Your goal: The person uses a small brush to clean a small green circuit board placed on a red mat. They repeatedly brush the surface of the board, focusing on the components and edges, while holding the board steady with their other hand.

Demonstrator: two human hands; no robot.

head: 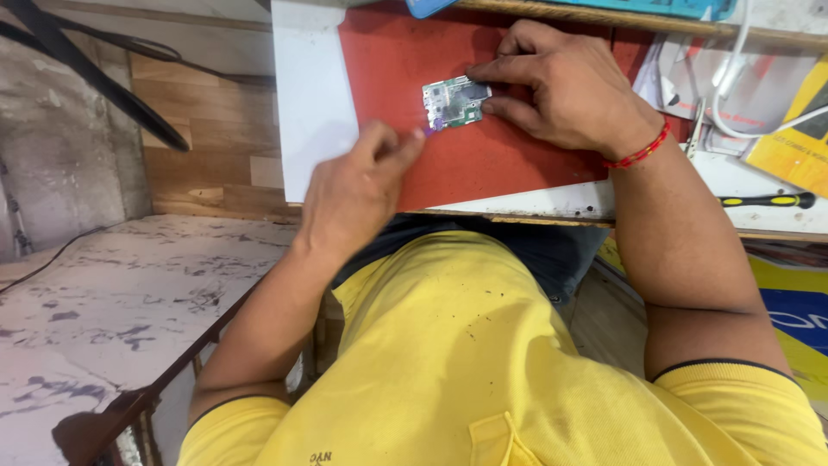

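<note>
Left hand: grip pinched on a small purple tool (tip at board's edge).
Right hand: fingers flat, grip clamped on circuit board.
Red mat: beneath both grips.

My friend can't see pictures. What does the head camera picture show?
A person's right hand pins a small green circuit board to a red mat, while the left hand pinches a small purple piece at the board's corner. A yellow-and-black screwdriver lies to the right.
</note>
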